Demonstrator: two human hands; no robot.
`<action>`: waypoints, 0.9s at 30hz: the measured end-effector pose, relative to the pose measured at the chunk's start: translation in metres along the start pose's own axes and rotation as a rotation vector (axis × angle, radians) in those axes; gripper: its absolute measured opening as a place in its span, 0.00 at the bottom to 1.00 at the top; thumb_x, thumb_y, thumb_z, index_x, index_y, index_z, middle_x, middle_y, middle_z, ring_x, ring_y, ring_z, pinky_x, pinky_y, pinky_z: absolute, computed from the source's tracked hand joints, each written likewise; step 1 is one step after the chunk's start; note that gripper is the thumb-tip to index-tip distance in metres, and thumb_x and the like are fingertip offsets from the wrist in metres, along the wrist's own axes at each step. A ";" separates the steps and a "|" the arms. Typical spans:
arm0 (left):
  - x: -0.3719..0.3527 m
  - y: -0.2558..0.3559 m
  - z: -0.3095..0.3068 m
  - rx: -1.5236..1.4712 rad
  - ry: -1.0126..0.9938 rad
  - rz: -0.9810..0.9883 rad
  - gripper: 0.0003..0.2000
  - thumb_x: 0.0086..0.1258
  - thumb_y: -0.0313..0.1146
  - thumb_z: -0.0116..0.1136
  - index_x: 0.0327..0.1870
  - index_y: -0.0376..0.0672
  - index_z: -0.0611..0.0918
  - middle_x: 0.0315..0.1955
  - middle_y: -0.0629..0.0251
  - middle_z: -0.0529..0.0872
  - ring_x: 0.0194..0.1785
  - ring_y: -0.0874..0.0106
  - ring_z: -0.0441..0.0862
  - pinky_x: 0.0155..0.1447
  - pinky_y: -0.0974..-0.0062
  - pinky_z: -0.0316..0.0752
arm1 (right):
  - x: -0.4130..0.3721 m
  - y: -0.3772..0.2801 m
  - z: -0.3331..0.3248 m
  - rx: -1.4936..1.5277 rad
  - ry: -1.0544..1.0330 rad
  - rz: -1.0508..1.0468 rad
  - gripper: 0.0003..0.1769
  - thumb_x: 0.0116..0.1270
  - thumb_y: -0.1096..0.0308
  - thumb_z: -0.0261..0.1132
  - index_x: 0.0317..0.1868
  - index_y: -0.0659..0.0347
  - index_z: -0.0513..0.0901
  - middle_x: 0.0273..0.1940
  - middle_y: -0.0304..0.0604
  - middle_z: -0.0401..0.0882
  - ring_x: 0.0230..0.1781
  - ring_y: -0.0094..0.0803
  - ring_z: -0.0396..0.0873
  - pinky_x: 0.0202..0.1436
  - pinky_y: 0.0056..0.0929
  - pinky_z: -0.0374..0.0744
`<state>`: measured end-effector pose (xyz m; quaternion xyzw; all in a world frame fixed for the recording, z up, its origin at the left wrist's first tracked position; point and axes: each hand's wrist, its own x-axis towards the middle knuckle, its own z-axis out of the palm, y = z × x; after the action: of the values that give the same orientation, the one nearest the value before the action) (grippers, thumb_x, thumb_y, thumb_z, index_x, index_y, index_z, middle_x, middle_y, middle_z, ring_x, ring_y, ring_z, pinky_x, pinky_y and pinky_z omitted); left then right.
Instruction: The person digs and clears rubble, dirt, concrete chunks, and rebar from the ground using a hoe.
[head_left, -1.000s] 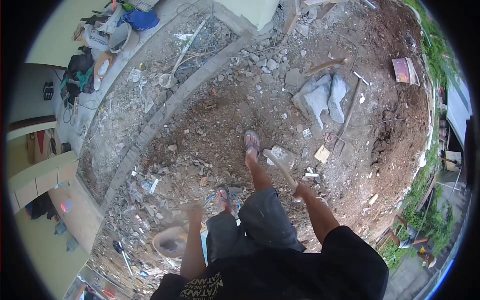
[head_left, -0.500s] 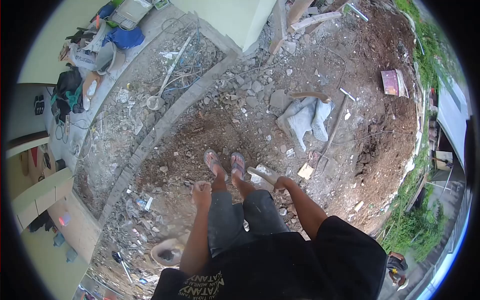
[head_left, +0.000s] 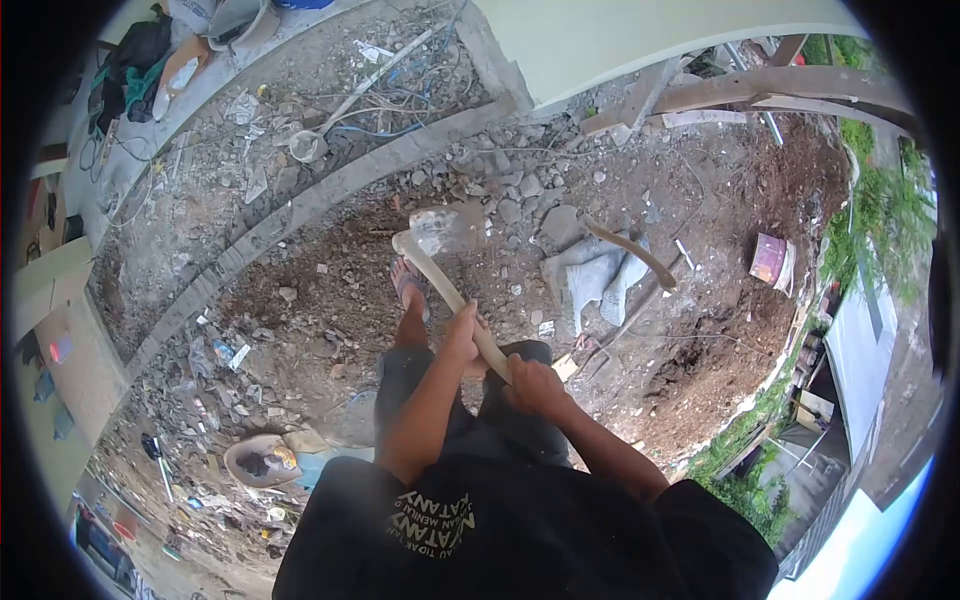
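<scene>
Both my hands are wrapped round the pale wooden handle of a hoe (head_left: 440, 280), whose broad, dirt-smeared metal blade (head_left: 447, 230) is in front of my feet, over the soil. My left hand (head_left: 466, 335) grips the middle of the handle. Nearer my body, my right hand (head_left: 537, 387) is closed round its rear end. A sandalled foot (head_left: 408, 285) shows just left of the handle; the other foot is hidden. To the right of the blade, a grey-white sack (head_left: 592, 280) lies on the ground with a curved wooden handle (head_left: 632, 252) across it.
A concrete strip (head_left: 270, 225) curves along the left, with cables and a pole (head_left: 385, 80) beyond it. Broken stones (head_left: 520, 190) litter the dirt near the wall corner. A purple-labelled bucket (head_left: 770, 260) lies at the right. Behind my left side is a rubble-filled container (head_left: 262, 462).
My left hand has come over and taken hold of the hoe handle, which only my right hand held before. The hoe's blade has swung forward and my view has shifted.
</scene>
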<state>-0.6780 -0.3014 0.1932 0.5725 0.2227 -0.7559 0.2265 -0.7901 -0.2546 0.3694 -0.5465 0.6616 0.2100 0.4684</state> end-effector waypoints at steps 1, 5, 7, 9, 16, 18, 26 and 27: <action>0.008 0.009 0.002 0.059 0.053 0.027 0.10 0.68 0.36 0.60 0.33 0.45 0.71 0.20 0.69 0.72 0.21 0.72 0.73 0.25 0.72 0.72 | 0.006 -0.005 -0.020 0.053 -0.025 -0.044 0.23 0.57 0.55 0.68 0.45 0.64 0.78 0.34 0.60 0.82 0.41 0.57 0.82 0.48 0.51 0.79; 0.021 0.069 -0.003 0.072 0.177 0.222 0.09 0.67 0.33 0.58 0.29 0.47 0.71 0.16 0.73 0.69 0.15 0.75 0.69 0.20 0.77 0.68 | 0.057 0.066 -0.075 -0.012 0.431 -0.155 0.27 0.56 0.50 0.69 0.51 0.59 0.81 0.53 0.60 0.77 0.58 0.55 0.72 0.59 0.49 0.71; 0.036 0.096 -0.041 -0.031 0.099 0.152 0.09 0.67 0.34 0.58 0.29 0.51 0.70 0.16 0.76 0.71 0.16 0.81 0.69 0.20 0.82 0.69 | 0.066 0.120 -0.133 -0.218 0.751 0.017 0.27 0.54 0.52 0.72 0.50 0.59 0.81 0.52 0.54 0.75 0.51 0.54 0.73 0.54 0.52 0.71; 0.012 0.110 -0.054 -0.043 0.082 0.189 0.10 0.68 0.34 0.56 0.25 0.50 0.71 0.14 0.76 0.68 0.15 0.80 0.68 0.19 0.82 0.66 | 0.069 0.196 -0.169 -0.378 0.555 0.335 0.29 0.54 0.49 0.73 0.49 0.61 0.81 0.56 0.56 0.75 0.53 0.51 0.76 0.49 0.52 0.74; -0.022 0.046 -0.127 -0.042 0.417 0.284 0.09 0.66 0.32 0.56 0.26 0.50 0.70 0.16 0.75 0.71 0.16 0.80 0.69 0.20 0.82 0.70 | 0.086 0.389 -0.172 0.770 -0.117 0.500 0.12 0.60 0.74 0.65 0.43 0.68 0.75 0.26 0.47 0.78 0.19 0.33 0.78 0.21 0.34 0.82; -0.033 0.009 -0.133 -0.112 0.470 0.282 0.09 0.66 0.31 0.57 0.26 0.50 0.71 0.16 0.75 0.72 0.16 0.80 0.70 0.21 0.83 0.71 | 0.079 0.415 -0.169 0.929 0.046 0.437 0.08 0.57 0.76 0.64 0.34 0.74 0.76 0.21 0.51 0.77 0.15 0.36 0.76 0.17 0.36 0.79; -0.065 -0.107 -0.222 -0.237 0.453 0.192 0.07 0.67 0.32 0.57 0.30 0.50 0.71 0.18 0.74 0.73 0.19 0.81 0.72 0.22 0.86 0.74 | 0.025 0.442 -0.145 1.437 0.204 0.407 0.11 0.58 0.80 0.58 0.43 0.69 0.75 0.25 0.46 0.75 0.18 0.34 0.76 0.19 0.35 0.79; -0.065 -0.114 -0.227 -0.256 0.474 0.179 0.07 0.68 0.32 0.57 0.30 0.49 0.71 0.18 0.73 0.73 0.19 0.81 0.72 0.22 0.86 0.75 | 0.016 0.449 -0.145 1.453 0.227 0.411 0.11 0.58 0.80 0.58 0.43 0.69 0.75 0.25 0.46 0.75 0.18 0.34 0.76 0.19 0.35 0.79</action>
<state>-0.5570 -0.0694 0.2097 0.7174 0.3116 -0.5437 0.3043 -1.2591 -0.2369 0.3194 0.0147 0.7659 -0.2526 0.5910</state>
